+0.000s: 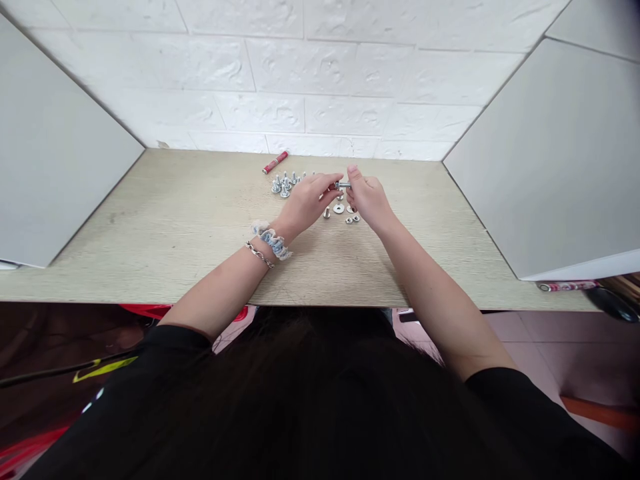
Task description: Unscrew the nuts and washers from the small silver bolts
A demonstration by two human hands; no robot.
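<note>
A silver bolt (345,185) lies level between my two hands, above the tabletop. My left hand (305,201) pinches its left end with thumb and fingertips, where what looks like a nut or washer sits. The other end is in my right hand (369,200), which is closed with the thumb on top; the fingers hide that end. Below the hands lie a flat washer (339,209), a second washer (351,209) partly covered by my right hand, two nuts (349,221) and a short bolt (327,213) standing upright.
Several bolts fitted with washers (285,189) stand left of my left hand, some hidden behind it. Further back lies a red tube-shaped item (275,163). Grey-white panels (60,153) flank the wooden tabletop (200,200), and a white brick-pattern wall (300,80) closes the back.
</note>
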